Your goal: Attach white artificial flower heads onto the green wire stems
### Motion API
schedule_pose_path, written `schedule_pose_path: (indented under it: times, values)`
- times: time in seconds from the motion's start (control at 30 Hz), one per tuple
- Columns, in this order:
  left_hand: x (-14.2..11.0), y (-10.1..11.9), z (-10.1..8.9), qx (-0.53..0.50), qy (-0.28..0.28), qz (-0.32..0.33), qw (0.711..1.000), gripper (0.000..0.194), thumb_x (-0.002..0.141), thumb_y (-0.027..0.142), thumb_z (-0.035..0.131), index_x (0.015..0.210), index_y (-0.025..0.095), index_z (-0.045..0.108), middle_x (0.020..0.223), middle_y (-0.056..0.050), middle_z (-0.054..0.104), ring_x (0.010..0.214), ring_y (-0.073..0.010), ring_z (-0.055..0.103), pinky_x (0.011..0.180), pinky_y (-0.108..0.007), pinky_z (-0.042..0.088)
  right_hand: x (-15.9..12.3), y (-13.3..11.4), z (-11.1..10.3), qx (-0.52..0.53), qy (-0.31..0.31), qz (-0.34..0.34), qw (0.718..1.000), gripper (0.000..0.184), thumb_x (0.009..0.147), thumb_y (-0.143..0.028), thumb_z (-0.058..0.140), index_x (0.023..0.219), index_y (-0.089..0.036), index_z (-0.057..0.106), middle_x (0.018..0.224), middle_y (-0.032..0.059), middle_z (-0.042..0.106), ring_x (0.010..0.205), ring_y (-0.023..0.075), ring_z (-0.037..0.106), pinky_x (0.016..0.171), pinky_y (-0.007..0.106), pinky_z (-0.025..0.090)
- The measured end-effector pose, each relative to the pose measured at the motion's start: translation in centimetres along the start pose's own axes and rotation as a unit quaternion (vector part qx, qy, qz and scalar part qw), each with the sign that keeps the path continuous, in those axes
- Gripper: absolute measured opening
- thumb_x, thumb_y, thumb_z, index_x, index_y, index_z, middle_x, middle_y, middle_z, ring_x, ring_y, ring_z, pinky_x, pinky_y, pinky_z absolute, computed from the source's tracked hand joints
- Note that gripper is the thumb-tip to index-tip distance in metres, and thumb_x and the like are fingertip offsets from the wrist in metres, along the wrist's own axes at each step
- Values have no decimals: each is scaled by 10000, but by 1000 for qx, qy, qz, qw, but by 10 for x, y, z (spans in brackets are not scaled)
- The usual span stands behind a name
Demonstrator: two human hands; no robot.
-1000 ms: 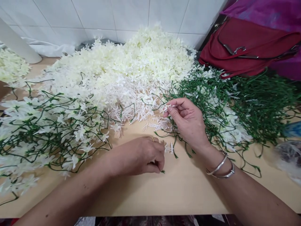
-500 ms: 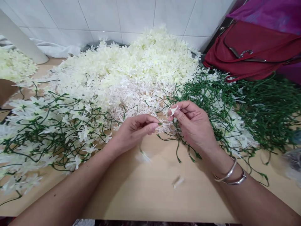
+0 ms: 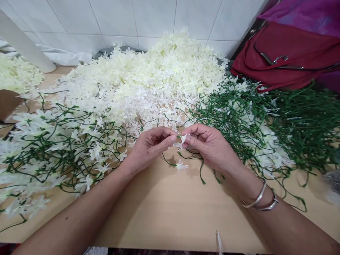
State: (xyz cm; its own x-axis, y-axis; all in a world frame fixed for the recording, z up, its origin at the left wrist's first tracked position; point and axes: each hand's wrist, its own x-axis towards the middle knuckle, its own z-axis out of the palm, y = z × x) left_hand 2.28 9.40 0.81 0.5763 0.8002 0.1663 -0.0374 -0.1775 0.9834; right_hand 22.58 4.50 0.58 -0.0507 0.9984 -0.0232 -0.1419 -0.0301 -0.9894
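Observation:
My left hand (image 3: 156, 144) pinches a thin green artificial stem (image 3: 179, 136), its tip poking out past the thumb. Between the thumb and fingers of my right hand (image 3: 208, 145) is a small white artificial flower (image 3: 184, 138), and it meets the stem's tip. Below my left hand dangles the stem's other end with a white flower (image 3: 181, 165) on it. Behind both hands lie loose white stamens (image 3: 148, 111). Green stems with white flowers (image 3: 63, 148) are heaped left of my left hand; tangled green stems (image 3: 225, 113) lie right of my right hand.
A big pile of cream-white flowers (image 3: 164, 67) rises against the tiled wall (image 3: 156, 17). A red handbag (image 3: 289, 56) stands at the back right, a white pole (image 3: 32, 49) at the back left. Some white strands (image 3: 219, 242) show at the table's front edge.
My right hand has come left and down, bringing the flower to the stem's tip. The dangling flower has swung right. A small white bit has dropped toward the front edge.

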Motion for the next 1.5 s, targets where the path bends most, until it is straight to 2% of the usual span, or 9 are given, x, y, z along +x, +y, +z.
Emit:
schedule_pose_path:
  times: [0.13,0.3,0.53,0.77,1.07,1.5]
  values:
    - [0,0,1,12,9,4,1000,287,943,466,742,897,184,765,794,-42,750,705,-148,638,684,-278,532,0,-1,0,-16,9,6,1000,338,756,-480,911,867,-207,747,728,1,726,665,128,661,624,244,536]
    - [-1,-4,3,36,20,21,999,247,955,423,729,905,183,758,795,-30,743,687,-128,616,642,-245,491,-1,-4,1,-29,12,28,999,359,716,-487,926,835,-203,742,681,-9,695,621,118,626,596,243,519]
    - [-2,-11,0,31,-21,-19,999,250,987,424,698,997,180,754,833,-42,754,695,-131,682,649,-247,503,-1,-7,1,-8,2,49,999,343,687,-447,945,795,-192,742,702,-18,680,616,100,609,610,242,511]
    - [-3,-11,0,32,-25,-28,999,248,979,420,704,978,174,736,781,-46,760,714,-156,700,689,-275,531,-1,-3,0,-5,16,51,999,354,696,-462,940,795,-192,732,652,-21,671,602,111,605,591,247,498]
    - [-3,-14,6,47,14,-41,998,275,991,426,670,899,168,683,748,-41,751,710,-151,708,686,-261,524,0,9,9,3,49,15,999,330,735,-448,922,825,-212,709,715,-15,721,648,133,681,663,267,559]
    - [-4,-14,12,-11,34,-28,999,284,960,434,709,864,168,681,749,-39,751,713,-153,718,697,-266,580,2,13,5,23,22,29,999,320,760,-458,916,848,-218,723,733,-9,741,673,130,669,663,255,517]
